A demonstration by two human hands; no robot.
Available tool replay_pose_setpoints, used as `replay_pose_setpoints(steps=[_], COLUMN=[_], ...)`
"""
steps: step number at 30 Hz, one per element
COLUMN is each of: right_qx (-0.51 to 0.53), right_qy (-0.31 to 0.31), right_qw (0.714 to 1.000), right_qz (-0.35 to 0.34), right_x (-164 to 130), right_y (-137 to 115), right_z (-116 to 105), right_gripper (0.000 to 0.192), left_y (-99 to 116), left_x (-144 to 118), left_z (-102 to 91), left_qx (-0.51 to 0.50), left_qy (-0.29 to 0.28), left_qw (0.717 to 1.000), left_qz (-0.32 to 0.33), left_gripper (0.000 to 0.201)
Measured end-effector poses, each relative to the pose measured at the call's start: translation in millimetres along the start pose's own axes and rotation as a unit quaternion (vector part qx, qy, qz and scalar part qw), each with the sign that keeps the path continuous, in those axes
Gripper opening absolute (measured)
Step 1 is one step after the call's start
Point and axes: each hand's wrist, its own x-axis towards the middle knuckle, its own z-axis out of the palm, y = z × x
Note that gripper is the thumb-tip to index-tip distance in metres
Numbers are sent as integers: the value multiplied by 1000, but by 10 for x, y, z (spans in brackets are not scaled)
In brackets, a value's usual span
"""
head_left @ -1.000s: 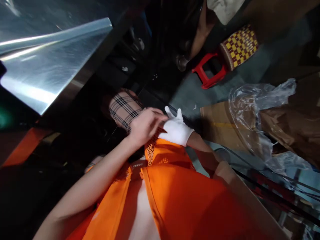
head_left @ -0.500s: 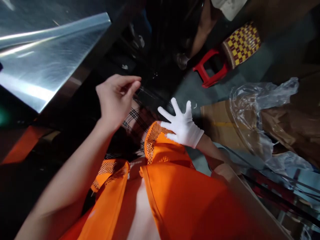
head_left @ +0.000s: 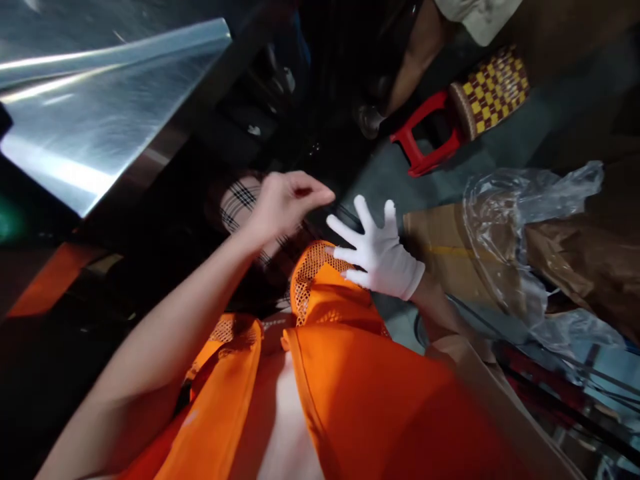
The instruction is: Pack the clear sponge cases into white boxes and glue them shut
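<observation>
White glove (head_left: 385, 257): It is worn on the right hand (head_left: 377, 267), a bit right of the middle of the view. It is held over the mesh end of the orange vest (head_left: 380, 393). Whether the vest is touched cannot be told.
Right hand fingers: They are spread wide, like a star, and nothing is gripped by them.
Left hand (head_left: 287, 200): No glove is worn here. The thumb and fingers are pinched together near the glove, with a gap left between. No thing can be seen in the pinch; whether something very thin is held there cannot be told.
Glove weight: It is likely to be felt as very light.
Glove cloth: It looks thin, soft and a bit stretchy, so it should be bent and pulled with ease. It is not likely to be broken, but it might be snagged.
Glove grip: The cloth does not look slippery, so it should be held well by a small pinch.
Glove cuff (head_left: 417, 280): The best hold is probably found here, where the edge can be pinched.
Glove finger ends: Small pinches can be made here too, but the cloth looks tight.
</observation>
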Motion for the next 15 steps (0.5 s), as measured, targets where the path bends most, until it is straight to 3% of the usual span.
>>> replay_pose_setpoints(steps=[4, 7, 10, 12, 15], right_qx=[-30, -49, -61, -61, -40], right_qy=[31, 39, 44, 47, 45], right_qw=[999, 998, 997, 997, 998], right_qz=[12, 25, 19, 4, -16], right_x=[-113, -146, -150, -137, -97], right_y=[80, 126, 158, 161, 141], right_z=[29, 50, 46, 33, 22], right_gripper=[43, 44, 47, 49, 44], left_y=[-307, -415, -317, -181, 1], left_x=[146, 45, -159, -261, -291], left_z=[-480, -464, -172, 42, 252], left_qx=[9, -22, -77, -121, -154], left_qy=[213, 240, 138, -11, -272], left_qw=[977, 970, 985, 985, 941], left_qz=[32, 14, -69, -125, -132], left_gripper=[56, 56, 52, 52, 45])
